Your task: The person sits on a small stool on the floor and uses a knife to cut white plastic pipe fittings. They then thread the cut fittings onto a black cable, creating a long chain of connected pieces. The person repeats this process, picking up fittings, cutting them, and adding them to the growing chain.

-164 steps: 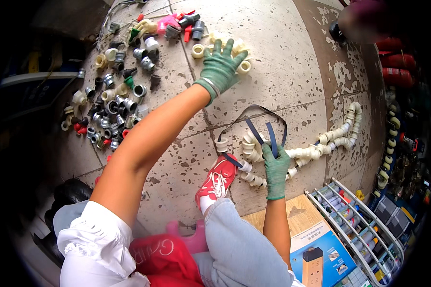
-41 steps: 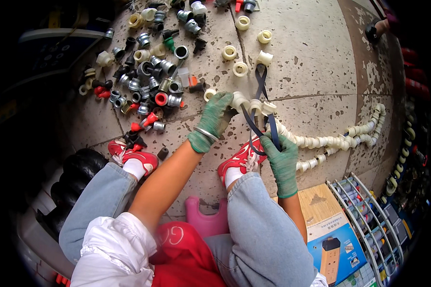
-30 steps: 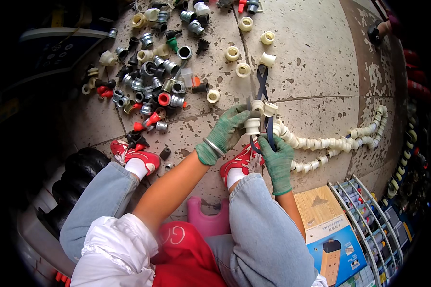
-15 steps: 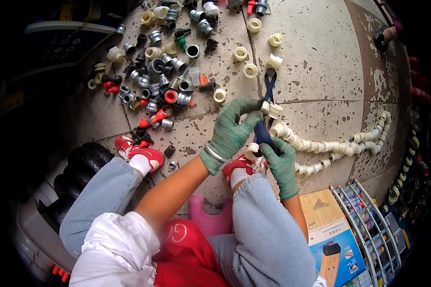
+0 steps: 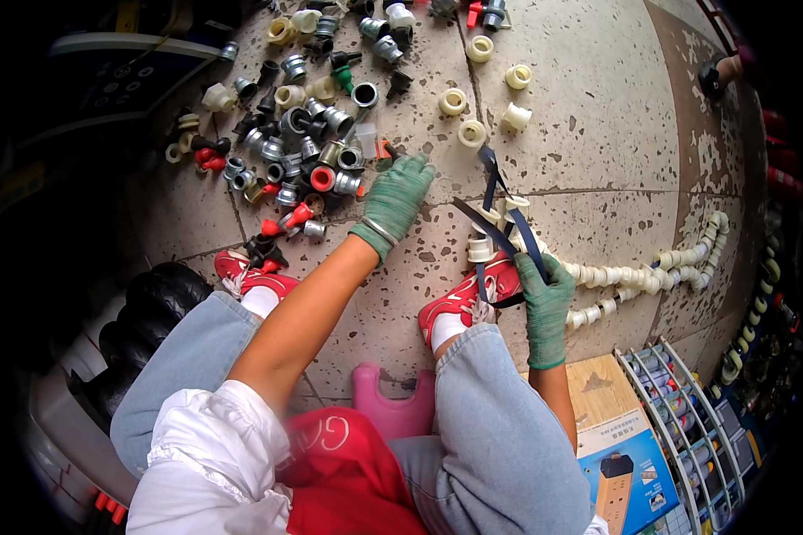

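My right hand [image 5: 546, 303], in a green glove, pinches a dark blue strap [image 5: 528, 234] near my right shoe. Several white plastic ring fittings hang on the strap, among them a white fitting [image 5: 480, 251] above the red shoe. A long string of threaded white rings [image 5: 638, 276] runs off to the right across the floor. My left hand [image 5: 396, 203], also gloved, reaches down beside the pile of fittings, its fingers drawn together. The hand hides its fingertips and whatever is under them.
Metal, black, red and green fittings [image 5: 308, 147] lie heaped at the upper left. Loose white rings [image 5: 471, 134] are scattered beyond the strap. A pink stool [image 5: 393, 406] stands between my legs. At the lower right are a blue box [image 5: 629, 477] and a wire rack [image 5: 687, 428].
My left hand has let go of the strap and moved left to the pile's edge, covering where a white ring lay. My right hand has shifted slightly right, still holding the strap.
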The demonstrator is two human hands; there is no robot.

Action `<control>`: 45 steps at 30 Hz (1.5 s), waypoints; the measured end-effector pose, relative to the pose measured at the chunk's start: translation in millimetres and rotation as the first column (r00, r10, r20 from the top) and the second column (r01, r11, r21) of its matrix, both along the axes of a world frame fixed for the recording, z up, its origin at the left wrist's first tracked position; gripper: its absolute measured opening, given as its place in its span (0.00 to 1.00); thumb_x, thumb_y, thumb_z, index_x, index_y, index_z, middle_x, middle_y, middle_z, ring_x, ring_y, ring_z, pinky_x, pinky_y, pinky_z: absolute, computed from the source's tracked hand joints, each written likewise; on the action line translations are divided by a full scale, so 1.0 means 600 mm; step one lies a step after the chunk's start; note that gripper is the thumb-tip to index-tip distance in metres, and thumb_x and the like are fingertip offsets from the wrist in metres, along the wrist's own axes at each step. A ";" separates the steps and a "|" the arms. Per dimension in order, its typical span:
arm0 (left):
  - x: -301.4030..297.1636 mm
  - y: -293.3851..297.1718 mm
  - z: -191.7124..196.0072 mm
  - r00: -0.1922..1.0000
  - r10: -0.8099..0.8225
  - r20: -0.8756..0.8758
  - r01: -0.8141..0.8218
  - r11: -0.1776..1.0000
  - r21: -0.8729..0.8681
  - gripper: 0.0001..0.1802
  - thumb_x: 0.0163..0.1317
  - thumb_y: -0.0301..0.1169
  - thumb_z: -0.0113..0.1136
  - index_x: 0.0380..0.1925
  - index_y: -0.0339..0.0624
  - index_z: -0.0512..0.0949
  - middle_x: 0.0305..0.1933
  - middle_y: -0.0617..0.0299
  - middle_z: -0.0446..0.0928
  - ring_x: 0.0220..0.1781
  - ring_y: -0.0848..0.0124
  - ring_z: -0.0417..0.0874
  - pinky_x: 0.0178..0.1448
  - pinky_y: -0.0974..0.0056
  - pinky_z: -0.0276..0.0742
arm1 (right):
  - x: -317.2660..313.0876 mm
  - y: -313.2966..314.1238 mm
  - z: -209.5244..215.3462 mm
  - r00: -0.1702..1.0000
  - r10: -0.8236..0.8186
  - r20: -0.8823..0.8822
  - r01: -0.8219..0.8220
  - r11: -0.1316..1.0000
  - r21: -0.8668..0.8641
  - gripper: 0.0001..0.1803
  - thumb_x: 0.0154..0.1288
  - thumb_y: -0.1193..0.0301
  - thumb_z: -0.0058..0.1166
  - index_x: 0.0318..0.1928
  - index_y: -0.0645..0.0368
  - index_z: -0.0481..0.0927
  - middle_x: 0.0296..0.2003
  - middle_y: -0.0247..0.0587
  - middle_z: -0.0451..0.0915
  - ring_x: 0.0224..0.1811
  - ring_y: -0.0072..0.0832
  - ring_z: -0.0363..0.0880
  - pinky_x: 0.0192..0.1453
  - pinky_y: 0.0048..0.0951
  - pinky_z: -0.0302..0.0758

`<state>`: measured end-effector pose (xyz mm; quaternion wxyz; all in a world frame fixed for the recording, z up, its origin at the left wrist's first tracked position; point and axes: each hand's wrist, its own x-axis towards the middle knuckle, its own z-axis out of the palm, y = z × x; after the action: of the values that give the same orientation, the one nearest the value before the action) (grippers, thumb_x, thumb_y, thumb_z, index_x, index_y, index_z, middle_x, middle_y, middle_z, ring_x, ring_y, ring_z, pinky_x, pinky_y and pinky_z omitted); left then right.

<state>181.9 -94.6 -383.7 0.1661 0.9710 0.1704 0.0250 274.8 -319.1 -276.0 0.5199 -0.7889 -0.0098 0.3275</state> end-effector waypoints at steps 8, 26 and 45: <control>-0.009 -0.023 0.050 0.789 0.444 -0.425 -0.196 -0.473 -0.859 0.17 0.65 0.33 0.53 0.53 0.40 0.73 0.48 0.60 0.77 0.47 0.70 0.80 0.49 0.65 0.80 | -0.003 0.001 0.000 0.996 -0.033 0.082 0.035 0.999 -0.021 0.06 0.60 0.72 0.60 0.32 0.63 0.81 0.22 0.21 0.71 0.24 0.10 0.62 0.25 0.15 0.58; 0.001 -0.060 0.064 0.858 0.406 -0.315 -0.166 -0.360 -0.918 0.34 0.55 0.28 0.66 0.61 0.34 0.64 0.57 0.56 0.73 0.56 0.70 0.74 0.58 0.68 0.71 | -0.014 0.016 0.016 0.998 0.035 -0.051 -0.036 0.999 -0.029 0.07 0.58 0.72 0.61 0.32 0.64 0.83 0.19 0.21 0.72 0.21 0.09 0.64 0.23 0.15 0.60; -0.015 -0.052 0.049 0.838 0.368 -0.403 -0.125 -0.590 -0.798 0.25 0.63 0.41 0.57 0.56 0.39 0.70 0.50 0.60 0.76 0.51 0.71 0.77 0.54 0.64 0.75 | 0.007 0.000 0.014 0.936 0.024 -0.352 0.027 0.990 0.138 0.07 0.57 0.72 0.61 0.33 0.63 0.84 0.24 0.22 0.75 0.26 0.10 0.67 0.30 0.14 0.63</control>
<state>172.9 -126.0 -354.4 0.9031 0.2445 0.3527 -0.0181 279.3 -319.0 -267.3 0.5678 -0.6786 0.0612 0.4619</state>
